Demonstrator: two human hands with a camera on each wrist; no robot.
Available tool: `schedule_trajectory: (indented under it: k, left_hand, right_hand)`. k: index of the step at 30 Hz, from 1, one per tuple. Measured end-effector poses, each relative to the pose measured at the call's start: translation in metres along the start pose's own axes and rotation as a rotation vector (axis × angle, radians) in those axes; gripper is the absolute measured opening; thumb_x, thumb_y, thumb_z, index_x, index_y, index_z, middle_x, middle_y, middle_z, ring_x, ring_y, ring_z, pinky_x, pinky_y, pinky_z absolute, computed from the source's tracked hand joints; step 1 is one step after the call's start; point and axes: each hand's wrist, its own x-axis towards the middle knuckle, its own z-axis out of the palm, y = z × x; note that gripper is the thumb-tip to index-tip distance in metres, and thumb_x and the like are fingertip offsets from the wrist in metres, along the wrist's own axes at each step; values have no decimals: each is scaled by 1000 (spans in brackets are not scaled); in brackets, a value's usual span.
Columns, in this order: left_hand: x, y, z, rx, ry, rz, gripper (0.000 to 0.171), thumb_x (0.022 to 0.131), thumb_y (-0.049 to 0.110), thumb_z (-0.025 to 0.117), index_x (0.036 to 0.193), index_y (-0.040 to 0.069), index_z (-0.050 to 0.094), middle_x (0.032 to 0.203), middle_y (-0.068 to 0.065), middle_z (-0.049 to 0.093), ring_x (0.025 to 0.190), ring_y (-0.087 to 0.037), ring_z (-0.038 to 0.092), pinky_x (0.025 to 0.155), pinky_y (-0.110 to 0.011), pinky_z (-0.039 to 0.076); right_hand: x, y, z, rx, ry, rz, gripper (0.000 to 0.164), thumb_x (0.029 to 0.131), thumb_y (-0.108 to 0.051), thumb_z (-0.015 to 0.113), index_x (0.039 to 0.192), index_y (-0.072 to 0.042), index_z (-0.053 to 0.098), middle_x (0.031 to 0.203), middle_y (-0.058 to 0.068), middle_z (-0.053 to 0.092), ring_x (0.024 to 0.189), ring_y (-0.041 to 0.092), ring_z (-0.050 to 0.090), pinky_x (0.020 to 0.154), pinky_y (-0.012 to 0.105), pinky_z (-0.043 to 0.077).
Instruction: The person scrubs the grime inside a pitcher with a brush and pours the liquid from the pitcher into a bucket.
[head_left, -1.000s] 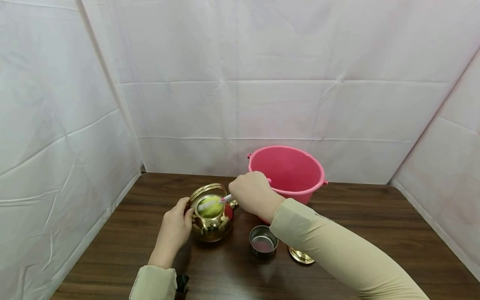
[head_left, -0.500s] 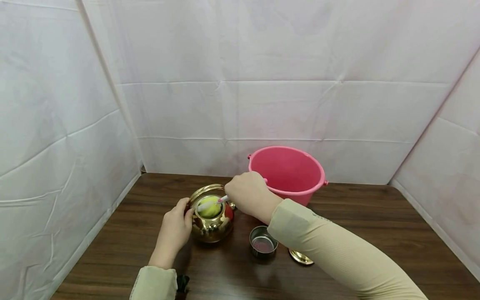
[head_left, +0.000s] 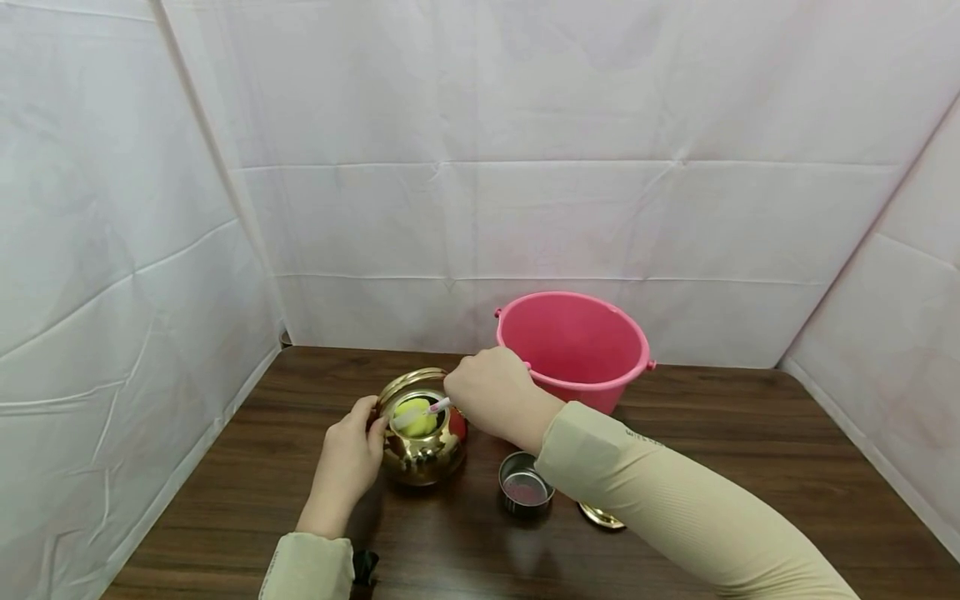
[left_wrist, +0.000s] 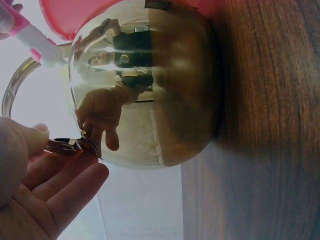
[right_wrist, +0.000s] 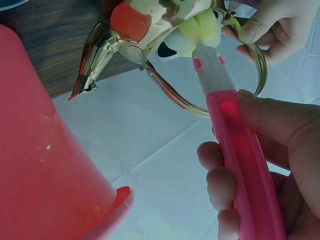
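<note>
A shiny gold teapot [head_left: 422, 462] stands uncovered on the dark wooden table, its arched handle [left_wrist: 17, 82] tipped toward the back. My left hand [head_left: 351, 450] pinches the foot of that handle between thumb and fingers, at the teapot's left side. With curled fingers my right hand [head_left: 495, 396] grips the pink and white handle of a sponge brush [right_wrist: 240, 150], thumb along its top. The brush's yellow-green sponge head [head_left: 414, 418] sits inside the teapot's round mouth, its lower part hidden by the rim. In the right wrist view the spout [right_wrist: 95, 57] points toward the bucket.
A pink bucket [head_left: 577, 342] stands behind and right of the teapot, close to my right hand. A small round metal bowl [head_left: 527, 500] lies in front of the bucket. Partly under my right forearm is a gold lid [head_left: 600, 517]. White cloth walls [head_left: 562, 217] enclose the table.
My right hand has shifted a little to the left and slightly down, and the sponge head has moved left in the teapot's mouth. My left hand and the teapot have stayed put.
</note>
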Motion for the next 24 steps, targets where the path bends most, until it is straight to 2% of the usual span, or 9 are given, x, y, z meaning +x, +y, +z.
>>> schedule_trajectory:
  k: [24]
  left_hand:
    - [1,-1,0,1,36,17,18,90,4,62,106,-2,56,87,-19,67,74,-31,66,61,-40,54]
  right_hand:
    - [-6,2,1,12,11,-10,22,85,-13,61,64,-20,66,61,-3,63,52,18,57,40,35,48]
